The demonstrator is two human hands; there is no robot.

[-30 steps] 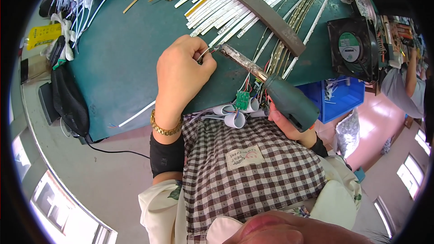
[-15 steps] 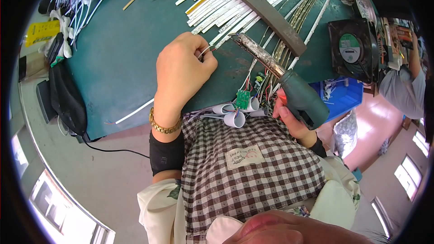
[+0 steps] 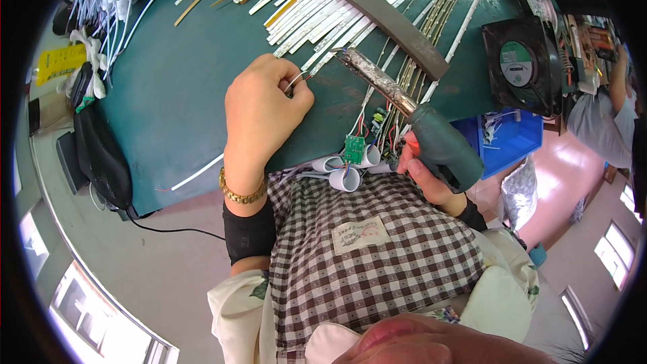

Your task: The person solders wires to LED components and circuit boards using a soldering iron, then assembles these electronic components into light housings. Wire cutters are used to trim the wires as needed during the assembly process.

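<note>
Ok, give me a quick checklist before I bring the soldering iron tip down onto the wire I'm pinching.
1. Wire pinched in left hand: ok, thin wire loops out at the fingertips.
2. Right hand grip on soldering iron: ok, wrapped around the green handle.
3. Tip aimed at the wire: ok, close but apart.
4. Tip temperature: cannot tell.
5. Left fingers away from the tip: not ok, close.
6. Loose strips near the work spot: not ok, crowded.
</note>
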